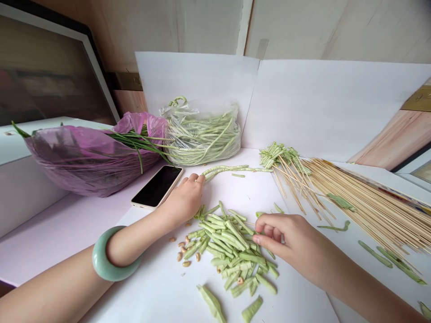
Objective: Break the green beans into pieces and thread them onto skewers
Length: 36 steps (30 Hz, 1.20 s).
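Left hand (183, 201) open, fingertips on a long bean (227, 169), phone (157, 186) just beside it, right hand (281, 237) loosely curled at the cut beans (225, 249), bamboo skewers (363, 202) to its right, white paper (144, 287) below the left wrist

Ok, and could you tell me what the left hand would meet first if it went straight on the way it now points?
Most likely the long green bean lying just ahead of the left hand; it may already touch, but depth is hard to judge here.
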{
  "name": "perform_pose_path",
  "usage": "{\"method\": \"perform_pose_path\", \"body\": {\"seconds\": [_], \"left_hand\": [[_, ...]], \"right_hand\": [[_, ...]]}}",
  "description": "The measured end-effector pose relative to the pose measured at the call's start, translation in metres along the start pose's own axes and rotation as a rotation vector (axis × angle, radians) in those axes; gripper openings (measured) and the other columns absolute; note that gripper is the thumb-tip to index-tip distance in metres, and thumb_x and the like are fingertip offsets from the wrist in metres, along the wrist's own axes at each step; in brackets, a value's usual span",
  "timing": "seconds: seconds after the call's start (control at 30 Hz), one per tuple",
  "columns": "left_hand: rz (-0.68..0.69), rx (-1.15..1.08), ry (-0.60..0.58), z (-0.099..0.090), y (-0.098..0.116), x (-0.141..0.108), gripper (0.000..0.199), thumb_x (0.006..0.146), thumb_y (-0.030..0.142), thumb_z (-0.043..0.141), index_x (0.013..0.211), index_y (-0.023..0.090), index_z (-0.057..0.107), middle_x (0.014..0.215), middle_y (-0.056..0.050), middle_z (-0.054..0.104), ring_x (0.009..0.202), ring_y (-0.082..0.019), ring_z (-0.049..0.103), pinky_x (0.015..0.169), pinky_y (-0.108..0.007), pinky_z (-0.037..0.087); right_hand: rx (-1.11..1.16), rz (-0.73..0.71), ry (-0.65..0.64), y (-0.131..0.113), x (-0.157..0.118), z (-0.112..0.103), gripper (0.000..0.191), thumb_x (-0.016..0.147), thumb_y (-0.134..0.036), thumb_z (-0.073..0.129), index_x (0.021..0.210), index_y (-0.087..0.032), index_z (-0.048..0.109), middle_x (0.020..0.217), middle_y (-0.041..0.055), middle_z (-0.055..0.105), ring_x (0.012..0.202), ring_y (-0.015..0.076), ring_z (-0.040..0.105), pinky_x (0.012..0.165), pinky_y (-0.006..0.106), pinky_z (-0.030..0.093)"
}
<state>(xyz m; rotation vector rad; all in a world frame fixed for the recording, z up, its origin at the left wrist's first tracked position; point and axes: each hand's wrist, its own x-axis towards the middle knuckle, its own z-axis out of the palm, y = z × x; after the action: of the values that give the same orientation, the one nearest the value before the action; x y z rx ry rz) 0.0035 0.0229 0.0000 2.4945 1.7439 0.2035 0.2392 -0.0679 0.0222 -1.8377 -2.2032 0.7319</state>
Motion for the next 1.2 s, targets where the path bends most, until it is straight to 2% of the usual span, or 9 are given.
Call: {"method": "perform_pose_path", "body": {"seconds": [0.13, 0.23, 0.4, 0.57, 0.73, 0.87, 1.03, 1.13, 1.2], "left_hand": [[-0.014, 0.026, -0.029, -0.001, 0.002, 0.001, 0.039, 0.088, 0.007, 0.045, 0.126, 0.010, 0.051, 0.120, -0.017, 0.057, 0.108, -0.029, 0.058, 0.091, -0.037, 0.045], [-0.052, 0.033, -0.048, -0.001, 0.002, 0.002, 0.034, 0.090, 0.013, 0.050, 0.124, 0.010, 0.052, 0.114, -0.016, 0.059, 0.098, -0.026, 0.062, 0.086, -0.037, 0.048], [-0.068, 0.016, -0.061, -0.004, 0.004, 0.001, 0.016, 0.090, 0.021, 0.055, 0.103, 0.014, 0.063, 0.102, -0.008, 0.064, 0.086, -0.020, 0.062, 0.078, -0.037, 0.051], [-0.038, -0.078, 0.039, -0.009, 0.008, -0.003, 0.021, 0.085, 0.014, 0.052, 0.100, 0.018, 0.066, 0.099, -0.010, 0.066, 0.085, -0.024, 0.063, 0.069, -0.032, 0.047], [0.008, -0.216, 0.169, -0.014, 0.013, -0.007, 0.021, 0.087, 0.019, 0.050, 0.103, 0.021, 0.064, 0.098, -0.007, 0.066, 0.073, -0.020, 0.061, 0.059, -0.028, 0.042], [0.088, -0.323, 0.223, -0.016, 0.015, -0.009, 0.015, 0.086, 0.017, 0.055, 0.097, 0.020, 0.065, 0.091, -0.004, 0.066, 0.069, -0.017, 0.059, 0.063, -0.027, 0.043], [0.280, -0.437, 0.227, -0.018, 0.017, -0.009, 0.017, 0.083, 0.008, 0.055, 0.094, 0.016, 0.066, 0.089, -0.005, 0.065, 0.071, -0.015, 0.059, 0.067, -0.025, 0.046], [0.484, -0.477, 0.164, -0.018, 0.018, -0.011, 0.024, 0.083, 0.003, 0.051, 0.095, 0.017, 0.067, 0.093, -0.005, 0.065, 0.081, -0.014, 0.062, 0.073, -0.022, 0.047], [0.610, -0.487, 0.110, -0.017, 0.018, -0.014, 0.026, 0.085, 0.003, 0.049, 0.097, 0.017, 0.068, 0.095, -0.006, 0.064, 0.085, -0.014, 0.063, 0.077, -0.021, 0.047]], "right_hand": [[-0.001, -0.001, 0.002, -0.001, -0.001, 0.001, 0.021, 0.085, -0.038, 0.049, 0.069, -0.023, 0.050, 0.059, -0.0040, 0.049, 0.053, 0.0135, 0.043, 0.050, 0.025, 0.031], [0.001, -0.005, 0.005, 0.000, -0.001, 0.001, 0.020, 0.084, -0.037, 0.050, 0.070, -0.023, 0.051, 0.059, -0.0038, 0.050, 0.053, 0.0135, 0.044, 0.050, 0.025, 0.031], [0.008, -0.012, 0.009, 0.000, 0.000, 0.001, 0.020, 0.084, -0.036, 0.051, 0.069, -0.023, 0.052, 0.057, -0.0041, 0.048, 0.051, 0.0129, 0.042, 0.049, 0.024, 0.030], [0.038, -0.011, 0.021, 0.001, -0.001, 0.000, 0.020, 0.084, -0.036, 0.051, 0.069, -0.023, 0.053, 0.058, -0.0034, 0.052, 0.051, 0.0134, 0.043, 0.049, 0.025, 0.031], [0.127, -0.001, 0.062, 0.006, 0.002, 0.001, 0.020, 0.082, -0.035, 0.056, 0.066, -0.023, 0.056, 0.057, -0.0031, 0.054, 0.053, 0.0148, 0.047, 0.054, 0.026, 0.034], [0.325, 0.037, 0.104, 0.013, 0.008, 0.000, 0.015, 0.078, -0.038, 0.064, 0.076, -0.023, 0.064, 0.067, -0.0017, 0.061, 0.061, 0.0161, 0.054, 0.058, 0.028, 0.040], [0.762, 0.113, 0.132, 0.018, 0.019, -0.005, 0.045, 0.077, -0.049, 0.069, 0.110, -0.019, 0.064, 0.098, 0.0083, 0.070, 0.080, 0.0200, 0.064, 0.070, 0.033, 0.052], [1.049, 0.157, 0.141, 0.021, 0.025, -0.006, 0.047, 0.079, -0.054, 0.064, 0.108, -0.018, 0.062, 0.117, 0.0146, 0.066, 0.089, 0.0223, 0.067, 0.078, 0.038, 0.058], [1.209, 0.180, 0.182, 0.024, 0.030, -0.004, 0.040, 0.081, -0.053, 0.063, 0.103, -0.019, 0.062, 0.122, 0.0143, 0.064, 0.098, 0.0234, 0.067, 0.085, 0.039, 0.058]]}}
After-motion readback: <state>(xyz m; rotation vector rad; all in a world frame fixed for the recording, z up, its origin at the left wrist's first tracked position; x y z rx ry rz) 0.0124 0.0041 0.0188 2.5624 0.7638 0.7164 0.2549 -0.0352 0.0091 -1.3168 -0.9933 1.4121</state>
